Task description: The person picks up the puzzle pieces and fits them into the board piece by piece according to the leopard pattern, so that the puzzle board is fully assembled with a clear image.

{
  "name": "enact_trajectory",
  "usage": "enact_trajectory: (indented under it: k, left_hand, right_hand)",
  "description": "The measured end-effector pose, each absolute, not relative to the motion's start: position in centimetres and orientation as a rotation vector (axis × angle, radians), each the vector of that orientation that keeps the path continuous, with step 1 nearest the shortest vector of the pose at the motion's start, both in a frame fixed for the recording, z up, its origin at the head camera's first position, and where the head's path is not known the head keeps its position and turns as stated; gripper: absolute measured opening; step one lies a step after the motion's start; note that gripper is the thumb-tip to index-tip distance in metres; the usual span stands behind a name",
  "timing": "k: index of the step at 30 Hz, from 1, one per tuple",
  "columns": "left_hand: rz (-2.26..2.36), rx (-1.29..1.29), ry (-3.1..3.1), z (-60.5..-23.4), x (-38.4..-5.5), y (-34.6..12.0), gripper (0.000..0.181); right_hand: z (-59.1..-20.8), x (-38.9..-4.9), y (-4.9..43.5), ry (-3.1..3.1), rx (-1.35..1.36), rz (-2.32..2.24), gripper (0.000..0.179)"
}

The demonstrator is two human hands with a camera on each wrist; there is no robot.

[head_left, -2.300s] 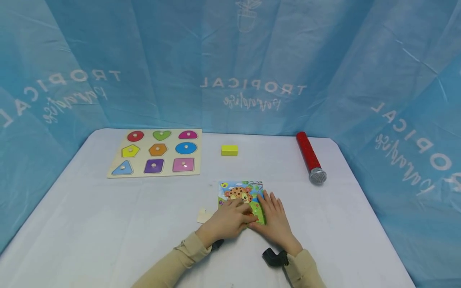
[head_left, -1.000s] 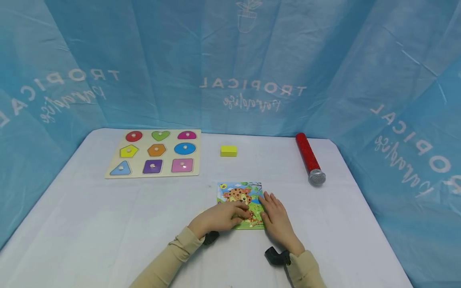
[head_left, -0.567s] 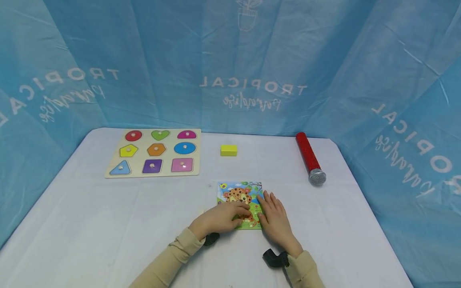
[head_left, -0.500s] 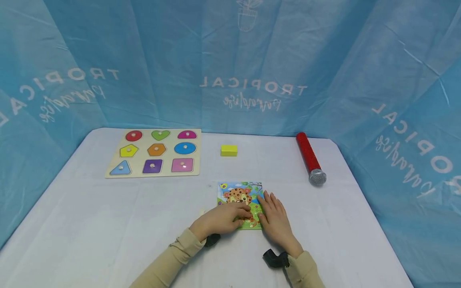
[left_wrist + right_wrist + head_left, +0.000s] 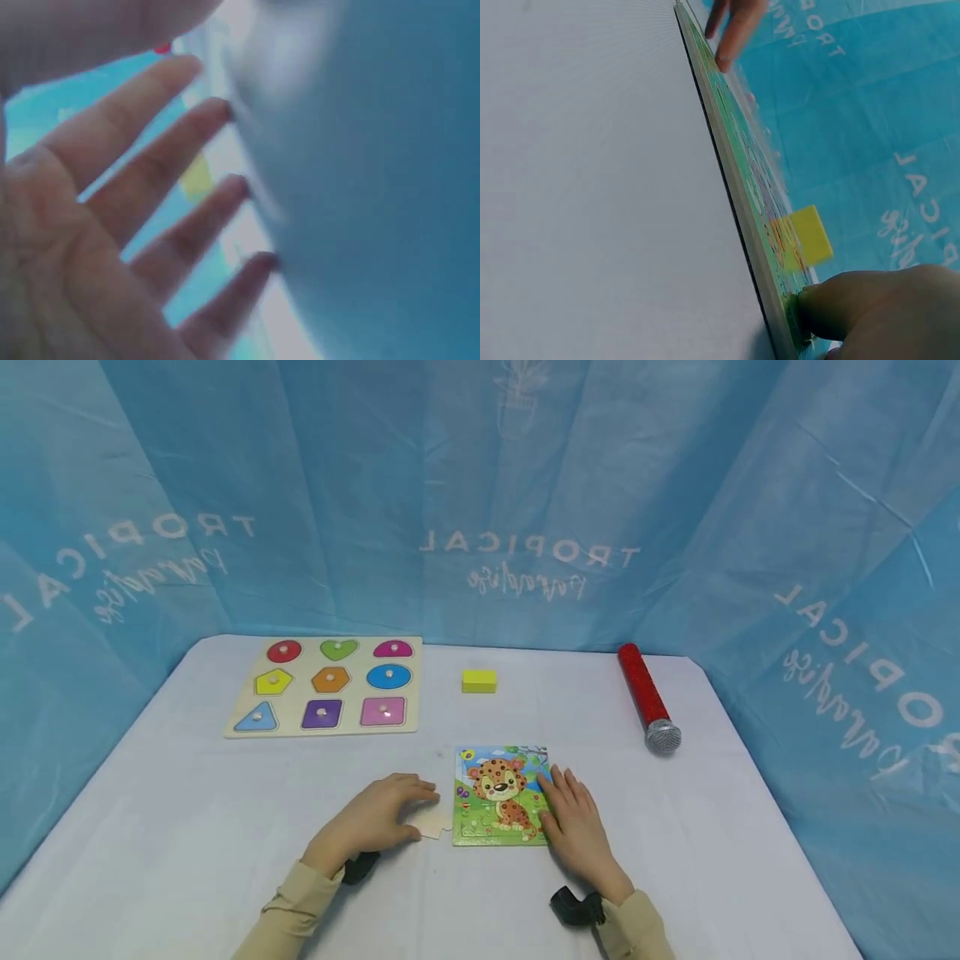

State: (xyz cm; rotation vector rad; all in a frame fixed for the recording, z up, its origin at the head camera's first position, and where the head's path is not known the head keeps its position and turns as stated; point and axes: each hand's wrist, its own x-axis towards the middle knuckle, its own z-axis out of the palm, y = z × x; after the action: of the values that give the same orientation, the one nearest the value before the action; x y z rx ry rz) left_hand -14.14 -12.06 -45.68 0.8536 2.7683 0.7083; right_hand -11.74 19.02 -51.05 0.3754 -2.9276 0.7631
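Observation:
A small jigsaw puzzle (image 5: 483,837) with a cartoon leopard picture lies flat on the white table. My right hand (image 5: 579,828) rests along its right edge, fingers straight; the right wrist view shows the thumb (image 5: 832,304) against the board's edge. To the left of the puzzle is a loose, pale puzzle piece (image 5: 432,823), blank side up and partly hidden by my left hand (image 5: 375,814). Fingers and thumb of that hand are spread around the piece's left side. In the left wrist view the fingers (image 5: 154,169) extend apart, with nothing seen between them.
A wooden peg board (image 5: 300,727) with colored shapes lies at the back left. Right of it sits a yellow block (image 5: 478,682), and a red toy microphone (image 5: 647,693) lies at the back right. Blue printed cloth (image 5: 525,460) hangs behind the table.
My left hand has moved left off the puzzle to the loose piece, uncovering the whole leopard picture. The right hand has stayed at the right edge.

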Motion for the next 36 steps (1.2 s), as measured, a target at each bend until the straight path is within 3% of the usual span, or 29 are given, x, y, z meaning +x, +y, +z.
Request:
enact_trajectory:
  k: [5,12,16,21,24,27,31,36]
  left_hand:
    - [0.759,0.842,2.808,-46.0,-13.2,-14.0,0.042]
    - [0.77,0.824,2.854,-46.3,-13.6,-13.2,0.044]
    - [0.814,0.838,2.878,-46.7,-13.7,-13.1,0.029]
    - [0.924,0.751,2.926,-46.5,-13.8,-12.9,0.035]
    - [0.985,0.731,2.903,-46.5,-14.0,-12.7,0.028]
    - [0.964,0.831,2.83,-46.4,-14.5,-12.2,0.021]
    - [0.985,0.877,2.696,-45.9,-15.5,-10.6,0.029]
    - [1.08,0.884,2.559,-45.3,-17.5,-7.2,0.027]
  right_hand:
    - [-51.0,-11.6,18.8,-2.915,0.364,0.78,0.053]
    - [-51.3,-11.6,18.7,-2.923,0.357,0.81,0.053]
    - [-51.3,-11.7,18.7,-2.919,0.352,0.813,0.053]
    - [-51.1,-11.7,19.0,-2.918,0.359,0.806,0.053]
    - [-51.0,-11.7,19.1,-2.919,0.361,0.786,0.053]
    - [-51.0,-11.7,19.2,-2.914,0.364,0.778,0.053]
    - [-51.2,-11.8,19.2,-2.915,0.369,0.786,0.053]
    - [-51.2,-11.8,19.0,-2.914,0.381,0.82,0.053]
